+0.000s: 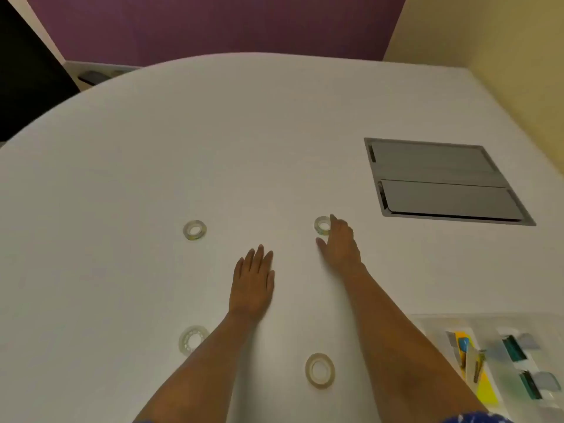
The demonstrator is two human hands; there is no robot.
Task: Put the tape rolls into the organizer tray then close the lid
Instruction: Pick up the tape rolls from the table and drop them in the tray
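Several clear tape rolls lie flat on the white table: one far left, one far centre, one near left partly behind my left forearm, one near centre. My right hand is spread open, its fingertips touching the right side of the far centre roll, thumb just below it. My left hand rests flat on the table with fingers apart, holding nothing. The clear organizer tray sits at the lower right, its compartments visible.
The tray holds yellow and blue items and dark green dispensers. A grey metal cable hatch is set into the table at the right. A purple wall and a dark chair lie beyond the far edge.
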